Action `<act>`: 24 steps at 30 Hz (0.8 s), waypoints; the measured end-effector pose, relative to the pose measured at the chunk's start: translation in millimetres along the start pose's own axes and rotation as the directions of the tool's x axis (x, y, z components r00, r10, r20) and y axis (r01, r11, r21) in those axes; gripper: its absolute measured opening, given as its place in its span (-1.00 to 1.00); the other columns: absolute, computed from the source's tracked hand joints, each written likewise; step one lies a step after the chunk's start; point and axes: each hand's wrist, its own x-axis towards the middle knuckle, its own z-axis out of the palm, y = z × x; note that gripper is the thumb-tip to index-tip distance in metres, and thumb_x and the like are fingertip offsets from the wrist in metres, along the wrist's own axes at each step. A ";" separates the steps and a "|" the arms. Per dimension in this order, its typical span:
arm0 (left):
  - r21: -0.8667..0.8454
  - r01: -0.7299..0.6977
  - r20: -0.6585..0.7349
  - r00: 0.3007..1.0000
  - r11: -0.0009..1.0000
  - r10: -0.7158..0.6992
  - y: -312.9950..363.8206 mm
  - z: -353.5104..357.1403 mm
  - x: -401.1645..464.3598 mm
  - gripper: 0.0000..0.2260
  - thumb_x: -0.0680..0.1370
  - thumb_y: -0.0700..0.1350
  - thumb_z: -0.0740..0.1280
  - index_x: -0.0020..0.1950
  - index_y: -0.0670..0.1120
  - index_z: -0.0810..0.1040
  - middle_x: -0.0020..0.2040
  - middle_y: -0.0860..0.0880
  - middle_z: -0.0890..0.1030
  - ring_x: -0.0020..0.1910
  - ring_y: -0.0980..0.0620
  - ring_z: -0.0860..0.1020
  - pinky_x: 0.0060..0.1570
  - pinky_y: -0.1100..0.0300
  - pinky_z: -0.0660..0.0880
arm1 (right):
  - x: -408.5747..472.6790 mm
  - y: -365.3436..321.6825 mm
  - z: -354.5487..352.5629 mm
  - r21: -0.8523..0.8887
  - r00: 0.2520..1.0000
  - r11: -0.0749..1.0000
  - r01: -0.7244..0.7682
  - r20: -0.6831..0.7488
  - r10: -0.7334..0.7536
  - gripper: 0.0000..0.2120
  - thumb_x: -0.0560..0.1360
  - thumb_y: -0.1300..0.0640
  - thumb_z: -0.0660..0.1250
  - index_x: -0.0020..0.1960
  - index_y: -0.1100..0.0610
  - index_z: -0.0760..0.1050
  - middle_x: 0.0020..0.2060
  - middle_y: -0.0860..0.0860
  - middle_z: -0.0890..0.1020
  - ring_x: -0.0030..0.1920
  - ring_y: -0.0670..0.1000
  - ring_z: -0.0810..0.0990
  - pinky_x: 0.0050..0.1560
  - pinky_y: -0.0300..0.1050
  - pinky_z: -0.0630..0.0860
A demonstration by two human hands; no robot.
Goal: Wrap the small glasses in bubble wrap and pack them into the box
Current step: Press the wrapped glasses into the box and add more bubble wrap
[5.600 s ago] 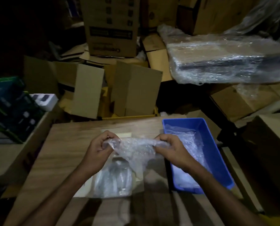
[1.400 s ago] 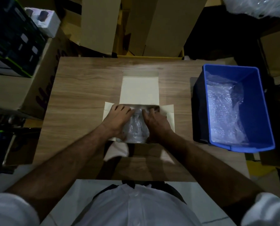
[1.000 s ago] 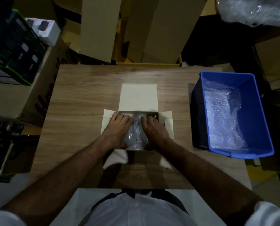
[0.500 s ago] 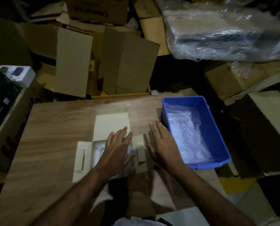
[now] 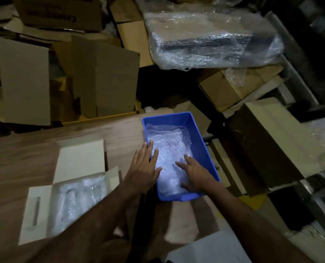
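Observation:
A small white cardboard box [image 5: 78,160] lies open on the wooden table at the lower left, its flaps spread. Bubble-wrapped glasses [image 5: 78,198] fill its inside. To the right stands a blue plastic bin [image 5: 199,141] holding loose bubble wrap [image 5: 169,149]. My left hand [image 5: 143,168] hovers flat over the bin's left rim, fingers straight. My right hand [image 5: 193,174] is inside the bin, fingers spread on the bubble wrap. Neither hand holds anything.
The wooden table [image 5: 25,149] ends just past the bin on the right. Behind it stand brown cardboard boxes [image 5: 104,80] and a large plastic-wrapped bundle [image 5: 211,37]. More cartons [image 5: 267,141] crowd the floor at the right.
Both hands left the white box, where they had pressed the wrapped glasses down, and moved right to the blue bin. The view swung right and up.

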 end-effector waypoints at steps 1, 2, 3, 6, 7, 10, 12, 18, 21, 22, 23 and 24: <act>0.009 0.018 0.038 0.999 1.000 -0.018 0.0 2.8 4.6 -0.40 0.54 0.11 0.17 0.46 -0.24 0.45 0.54 -0.31 0.29 0.47 -0.35 0.35 0.33 -0.30 0.41 | 6.4 6.2 2.5 -0.049 0.998 0.999 0.017 0.058 -0.015 -0.11 0.42 -0.10 0.50 0.63 0.01 0.14 0.61 0.24 0.03 0.61 0.21 0.07 0.56 0.00 0.17; 0.022 0.030 0.059 0.998 0.999 -0.032 0.2 5.6 8.1 -0.39 0.54 0.12 0.15 0.48 -0.23 0.43 0.56 -0.30 0.25 0.50 -0.34 0.32 0.36 -0.29 0.39 | 14.1 11.3 6.2 -0.091 0.995 0.995 0.036 0.094 -0.027 -0.11 0.42 -0.09 0.50 0.62 0.01 0.15 0.61 0.25 0.03 0.61 0.21 0.06 0.57 -0.01 0.14; 0.035 0.038 0.065 0.997 0.999 -0.040 0.7 7.5 10.5 -0.38 0.56 0.13 0.14 0.52 -0.21 0.37 0.59 -0.28 0.17 0.54 -0.32 0.24 0.42 -0.27 0.32 | 21.2 14.8 9.8 -0.121 0.992 0.991 0.061 0.116 -0.047 -0.14 0.42 -0.08 0.50 0.61 0.00 0.18 0.61 0.26 0.04 0.60 0.22 0.07 0.58 0.00 0.13; 0.032 0.057 0.070 0.996 0.998 -0.059 0.6 13.1 12.9 -0.38 0.60 0.10 0.12 0.61 -0.14 0.18 0.65 -0.21 -0.09 0.62 -0.24 -0.05 0.53 -0.16 0.04 | 40.5 18.3 20.7 -0.145 0.980 0.975 0.170 0.134 -0.151 -0.41 0.48 0.02 0.44 0.49 -0.03 0.41 0.58 0.20 0.15 0.58 0.20 0.16 0.51 0.03 0.28; 0.028 0.061 0.057 0.996 0.998 -0.062 0.5 13.7 12.9 -0.37 0.60 0.09 0.11 0.62 -0.13 0.15 0.65 -0.19 -0.13 0.63 -0.22 -0.10 0.54 -0.13 0.00 | 45.0 17.8 22.2 -0.133 0.975 0.971 0.201 0.124 -0.185 -0.54 0.53 0.05 0.38 0.42 -0.02 0.49 0.55 0.18 0.21 0.56 0.19 0.20 0.46 0.03 0.35; 0.013 0.072 0.076 0.994 0.997 -0.073 1.5 13.2 12.8 -0.37 0.60 0.07 0.10 0.64 -0.10 0.07 0.64 -0.17 -0.21 0.62 -0.15 -0.22 0.55 -0.09 -0.09 | 57.1 17.5 27.5 -0.120 0.958 0.954 0.275 0.124 -0.260 -0.74 0.61 0.07 0.24 0.23 0.03 0.62 0.43 0.13 0.39 0.45 0.14 0.35 0.31 0.00 0.48; 0.013 0.078 0.089 0.993 0.997 -0.079 2.8 12.3 13.1 -0.37 0.61 0.06 0.12 0.65 -0.09 0.03 0.64 -0.16 -0.24 0.60 -0.13 -0.28 0.55 -0.06 -0.15 | 61.4 19.6 30.2 -0.136 0.946 0.937 0.321 0.097 -0.310 -0.73 0.61 0.09 0.21 0.14 0.07 0.66 0.32 0.10 0.51 0.36 0.10 0.44 0.24 -0.03 0.52; 0.001 0.099 0.113 0.989 0.995 -0.098 4.7 9.1 13.6 -0.35 0.61 0.05 0.13 0.66 -0.06 0.00 0.63 -0.15 -0.27 0.60 -0.13 -0.30 0.53 -0.03 -0.21 | 46.1 29.9 20.8 0.116 0.964 0.965 0.235 -0.157 -0.216 -0.81 0.55 0.05 0.31 0.08 0.00 0.68 0.45 0.01 0.48 0.35 0.08 0.52 0.08 -0.05 0.57; 0.004 0.102 0.141 0.985 0.995 -0.102 5.0 6.9 13.0 -0.34 0.62 0.07 0.12 0.66 -0.04 -0.04 0.62 -0.13 -0.32 0.58 -0.13 -0.35 0.50 0.00 -0.28 | 33.0 30.6 18.6 0.228 0.929 0.949 0.217 -0.345 -0.130 -0.83 0.55 0.04 0.35 0.08 0.01 0.67 0.42 0.03 0.53 0.31 0.10 0.57 0.05 -0.02 0.61; -0.003 0.101 0.154 0.983 0.995 -0.099 4.6 5.3 12.7 -0.33 0.62 0.08 0.14 0.66 -0.03 -0.07 0.62 -0.12 -0.34 0.58 -0.12 -0.36 0.51 -0.02 -0.28 | 28.8 30.3 17.9 0.247 0.909 0.941 0.232 -0.398 -0.120 -0.84 0.54 0.06 0.37 0.08 0.03 0.67 0.39 0.05 0.55 0.28 0.11 0.59 0.04 -0.02 0.61; -0.027 0.107 0.169 0.980 0.994 -0.101 4.7 2.1 12.4 -0.32 0.63 0.08 0.17 0.66 0.00 -0.09 0.62 -0.09 -0.36 0.58 -0.11 -0.37 0.53 -0.03 -0.28 | 24.1 29.6 16.5 0.262 0.892 0.933 0.248 -0.438 -0.114 -0.85 0.54 0.08 0.39 0.07 0.05 0.67 0.37 0.06 0.57 0.27 0.10 0.60 0.05 -0.03 0.61; -0.061 0.119 0.187 0.977 0.991 -0.106 4.7 -0.9 12.6 -0.29 0.63 0.08 0.21 0.66 0.03 -0.12 0.62 -0.07 -0.36 0.58 -0.09 -0.38 0.55 -0.05 -0.28 | 19.7 29.1 14.6 0.271 0.875 0.925 0.265 -0.471 -0.112 -0.86 0.53 0.09 0.41 0.07 0.06 0.67 0.36 0.06 0.58 0.28 0.08 0.60 0.06 -0.04 0.61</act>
